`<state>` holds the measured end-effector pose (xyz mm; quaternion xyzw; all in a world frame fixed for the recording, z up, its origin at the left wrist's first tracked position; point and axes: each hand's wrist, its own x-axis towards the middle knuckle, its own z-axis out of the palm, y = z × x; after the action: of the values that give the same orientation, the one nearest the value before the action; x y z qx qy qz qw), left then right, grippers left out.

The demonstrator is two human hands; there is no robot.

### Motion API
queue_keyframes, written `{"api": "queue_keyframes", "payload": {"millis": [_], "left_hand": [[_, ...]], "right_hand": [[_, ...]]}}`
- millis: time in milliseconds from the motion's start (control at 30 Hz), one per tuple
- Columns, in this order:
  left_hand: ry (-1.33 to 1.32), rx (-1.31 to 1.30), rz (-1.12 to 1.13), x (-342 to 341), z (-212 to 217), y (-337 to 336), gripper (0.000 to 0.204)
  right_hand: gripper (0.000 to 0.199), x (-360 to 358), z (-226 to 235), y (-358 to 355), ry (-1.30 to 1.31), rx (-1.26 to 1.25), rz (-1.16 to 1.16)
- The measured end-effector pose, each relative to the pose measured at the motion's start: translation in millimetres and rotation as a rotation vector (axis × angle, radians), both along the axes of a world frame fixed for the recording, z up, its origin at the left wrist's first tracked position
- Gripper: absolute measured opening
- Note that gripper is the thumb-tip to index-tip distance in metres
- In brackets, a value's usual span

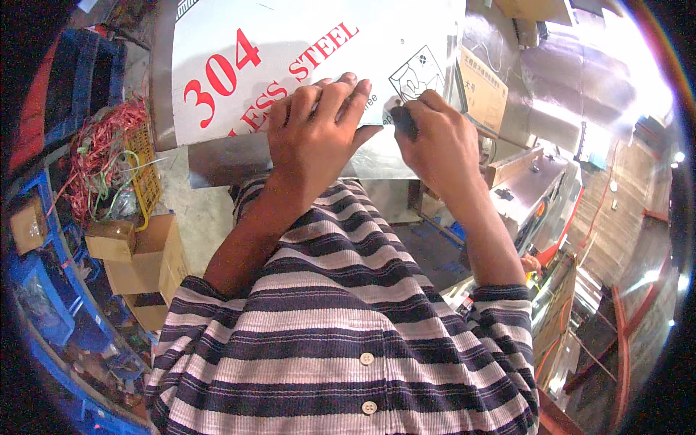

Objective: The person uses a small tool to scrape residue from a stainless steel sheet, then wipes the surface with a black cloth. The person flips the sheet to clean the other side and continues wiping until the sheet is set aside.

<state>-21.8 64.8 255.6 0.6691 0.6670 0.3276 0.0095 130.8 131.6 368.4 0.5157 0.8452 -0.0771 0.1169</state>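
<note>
Your left hand [312, 138] is pressed flat, fingers spread, on the white-filmed steel sheet [304, 65], and your right hand [435, 145] is clenched around a dark marker-like tool [403, 119] with its tip at the sheet's lower edge. If that flat hand slides on the slick film, your line could wander. Left of the sheet sit open cardboard boxes [138, 261] and a tangle of red strapping [101, 152].
</note>
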Motion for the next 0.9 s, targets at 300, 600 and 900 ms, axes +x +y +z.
{"api": "queue_keyframes", "payload": {"millis": [300, 600, 900], "left_hand": [[0.042, 0.01, -0.01, 0.6, 0.5, -0.4, 0.053], [0.003, 0.022, -0.024, 4.8, -6.6, 0.9, 0.054], [-0.028, 0.023, -0.043, 7.3, -0.8, 5.0, 0.054]], "right_hand": [[0.023, 3.4, 2.9, 20.0, -0.065, -0.088, -0.006], [0.023, -5.1, 9.7, 26.7, -0.177, -0.008, 0.008], [0.028, 6.4, 9.0, 24.5, -0.074, 0.053, -0.022]]}}
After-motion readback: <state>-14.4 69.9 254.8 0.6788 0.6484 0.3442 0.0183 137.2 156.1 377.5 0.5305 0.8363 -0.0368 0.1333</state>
